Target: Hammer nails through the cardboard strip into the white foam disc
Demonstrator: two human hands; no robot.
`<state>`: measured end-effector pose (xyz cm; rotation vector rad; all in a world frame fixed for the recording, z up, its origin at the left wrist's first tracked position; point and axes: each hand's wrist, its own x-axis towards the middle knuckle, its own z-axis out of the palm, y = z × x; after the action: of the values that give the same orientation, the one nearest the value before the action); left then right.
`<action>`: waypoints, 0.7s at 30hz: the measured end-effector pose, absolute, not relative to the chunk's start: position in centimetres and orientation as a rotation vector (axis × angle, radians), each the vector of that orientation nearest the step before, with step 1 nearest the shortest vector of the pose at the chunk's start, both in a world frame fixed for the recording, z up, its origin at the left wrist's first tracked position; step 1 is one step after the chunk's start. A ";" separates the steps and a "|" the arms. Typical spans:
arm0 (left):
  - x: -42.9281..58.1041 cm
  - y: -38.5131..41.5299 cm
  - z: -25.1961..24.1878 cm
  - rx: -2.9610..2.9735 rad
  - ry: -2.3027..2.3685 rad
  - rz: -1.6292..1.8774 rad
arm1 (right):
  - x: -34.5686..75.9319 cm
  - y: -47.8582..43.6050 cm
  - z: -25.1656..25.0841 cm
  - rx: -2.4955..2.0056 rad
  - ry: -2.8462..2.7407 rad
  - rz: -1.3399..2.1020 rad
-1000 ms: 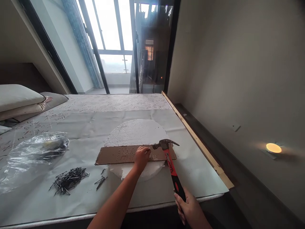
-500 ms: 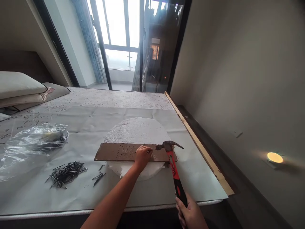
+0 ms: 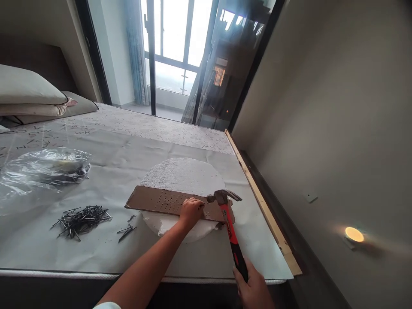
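My left hand [image 3: 192, 211] rests on a brown strip of board [image 3: 144, 199], finger and thumb pinched around a nail that is mostly hidden. Rows of small holes mark the board. Under it lies a round white foam disc [image 3: 183, 174]. My right hand [image 3: 252, 285] grips the black end of a claw hammer [image 3: 229, 223] with a red and black handle. The hammer's striking face is just right of my left fingertips, its claw pointing right. To the left are a pile of dark nails [image 3: 82, 221] and a few loose nails [image 3: 126, 232].
A clear plastic bag [image 3: 48, 171] with dark contents lies at left on the grey sheet [image 3: 109, 171] over the mattress [image 3: 154, 128]. Pillows [image 3: 32, 88] are stacked at far left. A wooden strip [image 3: 260, 204] runs along the right edge, beside the wall [image 3: 337, 107].
The view has tilted and shifted slightly. The hammer head is a little closer to my left fingertips. Both hands keep their grips, and the board stays on the disc.
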<state>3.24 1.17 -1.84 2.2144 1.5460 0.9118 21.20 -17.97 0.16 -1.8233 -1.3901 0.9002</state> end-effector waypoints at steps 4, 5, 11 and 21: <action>3.2 1.0 -1.9 2.221 1.565 0.895 | 22.0 -17.5 3.3 -1.928 -1.549 0.974; 3.2 1.0 -2.0 2.222 1.572 0.894 | 22.2 -17.4 3.7 -1.955 -1.567 0.947; 3.0 1.2 -2.2 2.276 1.583 0.906 | 22.0 -17.1 3.8 -1.915 -1.738 0.882; 2.6 1.4 -2.3 2.181 1.499 0.960 | 22.9 -17.2 5.0 -1.984 -1.562 0.814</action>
<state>2.59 1.41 -2.32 2.1810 1.4990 0.9605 22.92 -17.16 5.01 -1.9838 -1.5619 0.8142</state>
